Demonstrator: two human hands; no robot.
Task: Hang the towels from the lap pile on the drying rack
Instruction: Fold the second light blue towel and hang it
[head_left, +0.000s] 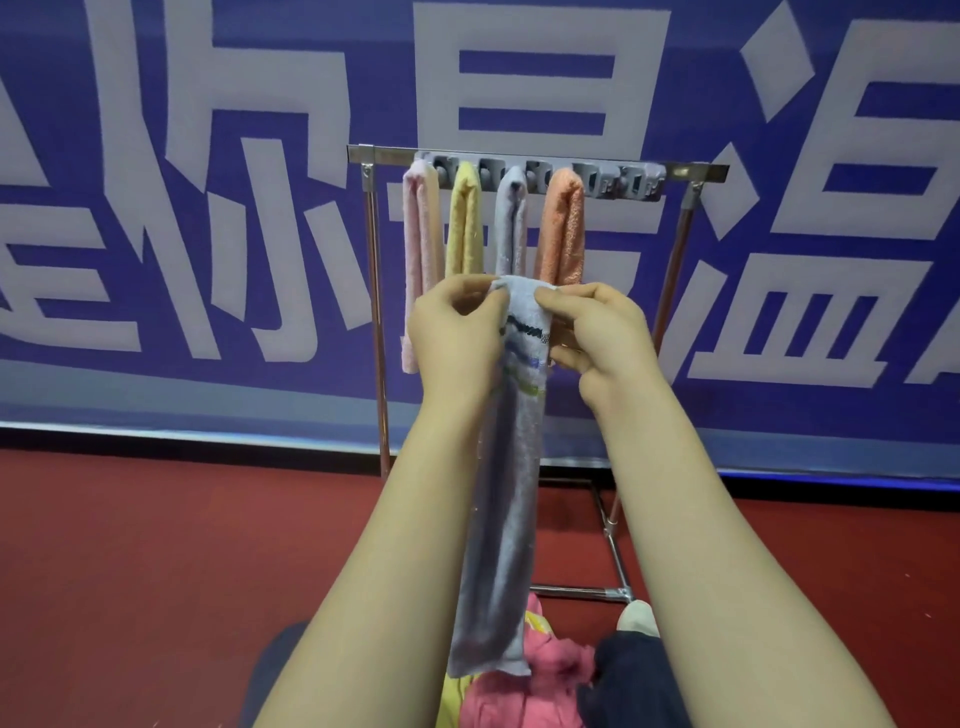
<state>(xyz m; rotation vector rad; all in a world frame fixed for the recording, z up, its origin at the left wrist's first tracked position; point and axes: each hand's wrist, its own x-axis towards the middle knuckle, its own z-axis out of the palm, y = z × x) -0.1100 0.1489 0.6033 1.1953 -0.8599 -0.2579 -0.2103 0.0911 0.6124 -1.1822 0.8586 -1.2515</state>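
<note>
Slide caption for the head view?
Left hand and right hand pinch a grey striped towel before the rack holding four towels.

Grey-blue terry towel (511, 467) bears dark, blue and green stripes. Other cloths are a pale pink towel (418, 249), yellow towel (464, 223), lavender-grey towel (511, 218) and orange towel (561, 223). Blue fabric banner (379, 78) carries white characters; floor (156, 545) is red.

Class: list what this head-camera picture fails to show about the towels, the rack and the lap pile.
- Lap pile: head view, cut off by the bottom edge and covered by the held towel; count unclear.
- Yellow towel, lower end: head view, behind the left hand.
- Clip strip on the drying rack: head view, too small to tell its free slots.
</note>
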